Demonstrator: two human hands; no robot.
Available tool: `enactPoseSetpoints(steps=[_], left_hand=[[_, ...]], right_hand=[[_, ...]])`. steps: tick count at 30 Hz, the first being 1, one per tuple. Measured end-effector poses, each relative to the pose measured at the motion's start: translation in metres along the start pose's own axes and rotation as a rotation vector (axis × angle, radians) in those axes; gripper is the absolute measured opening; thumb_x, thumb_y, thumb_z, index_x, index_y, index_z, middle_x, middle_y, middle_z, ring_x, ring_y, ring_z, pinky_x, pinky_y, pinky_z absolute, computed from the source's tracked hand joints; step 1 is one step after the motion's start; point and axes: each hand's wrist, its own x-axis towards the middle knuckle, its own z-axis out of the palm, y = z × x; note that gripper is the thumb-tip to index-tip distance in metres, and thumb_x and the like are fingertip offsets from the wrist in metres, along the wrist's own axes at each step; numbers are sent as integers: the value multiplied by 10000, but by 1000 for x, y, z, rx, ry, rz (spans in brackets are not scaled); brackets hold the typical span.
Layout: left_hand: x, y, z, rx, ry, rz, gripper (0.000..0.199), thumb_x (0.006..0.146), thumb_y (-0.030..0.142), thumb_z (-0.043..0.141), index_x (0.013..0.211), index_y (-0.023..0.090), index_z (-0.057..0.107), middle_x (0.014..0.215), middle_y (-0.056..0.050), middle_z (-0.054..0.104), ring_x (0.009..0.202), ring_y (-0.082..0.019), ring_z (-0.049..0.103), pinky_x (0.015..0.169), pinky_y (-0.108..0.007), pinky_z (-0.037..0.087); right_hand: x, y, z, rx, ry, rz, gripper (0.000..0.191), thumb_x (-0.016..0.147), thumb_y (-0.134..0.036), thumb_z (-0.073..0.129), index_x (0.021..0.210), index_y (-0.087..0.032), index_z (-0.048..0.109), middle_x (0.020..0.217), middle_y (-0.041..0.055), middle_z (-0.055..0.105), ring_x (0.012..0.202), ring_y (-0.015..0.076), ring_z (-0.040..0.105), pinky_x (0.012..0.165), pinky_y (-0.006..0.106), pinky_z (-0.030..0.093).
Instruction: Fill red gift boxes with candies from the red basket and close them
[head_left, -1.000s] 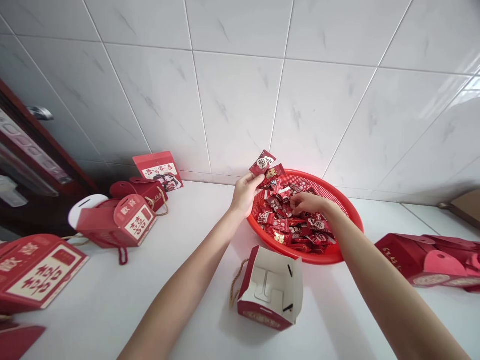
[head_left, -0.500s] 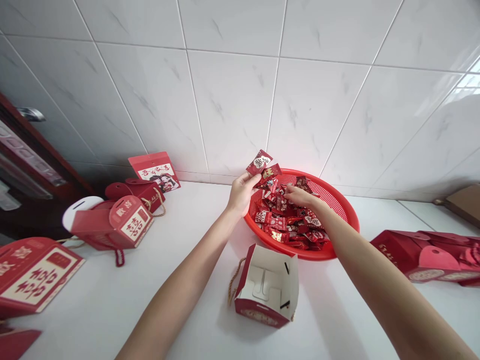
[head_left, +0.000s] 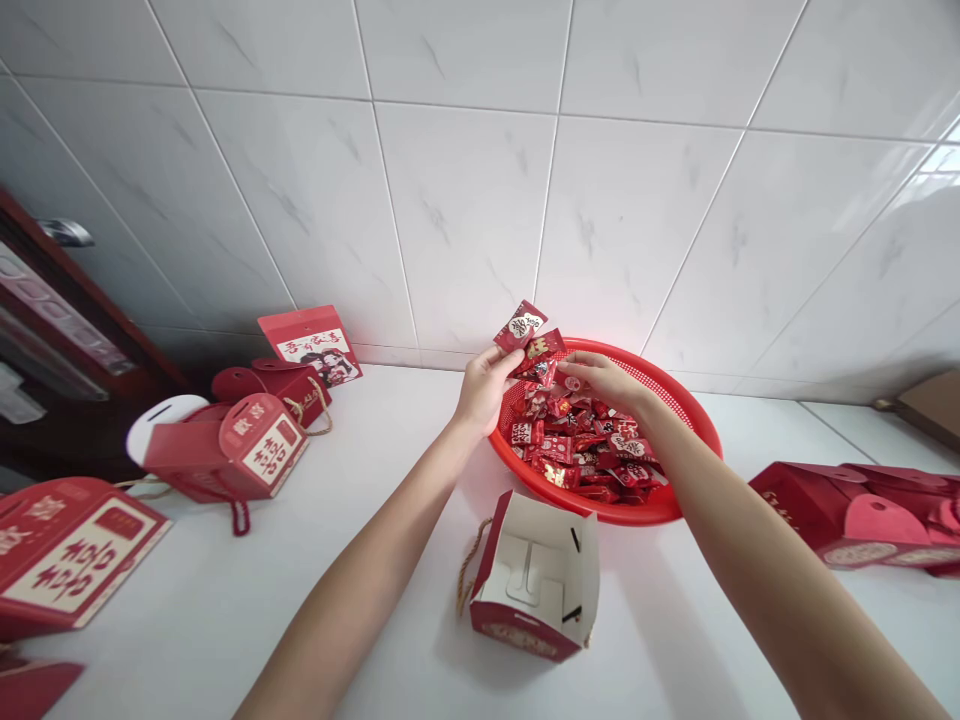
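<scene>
Near frame centre, your left hand [head_left: 484, 390] is pinching red candy packets [head_left: 520, 325] while your right hand [head_left: 604, 381] is reaching over the red perforated basket [head_left: 660, 376], grip unclear.

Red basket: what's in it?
Red packets are heaped in the basket. The right hand covers part of the heap, and the bottom beneath can't be seen.

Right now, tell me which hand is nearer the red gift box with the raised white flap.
Left. The left hand, holding red wrapped candies, is to the right of that gift box; the right hand is farther right, over the red plastic basket.
</scene>
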Motion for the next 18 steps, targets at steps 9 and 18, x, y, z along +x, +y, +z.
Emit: enactPoseSetpoints(steps=[9,18], left_hand=[[2,-2,-3,2,0,17,302,575,308,896,799,165,752,883,-37,778,825,-176,691,759,-281,518],[2,-2,-2,-2,16,2,311,569,306,904,810,169,762,848,-30,770,807,-175,693,741,-275,514]], right_hand=[[0,3,-11,-281,-26,147,272,999,-324,515,780,-188,601,815,73,755,681,170,686,573,257,517],[7,23,-16,-896,-112,337,311,993,-359,633,1260,-199,639,1297,102,645,1076,233,664,911,440,578]])
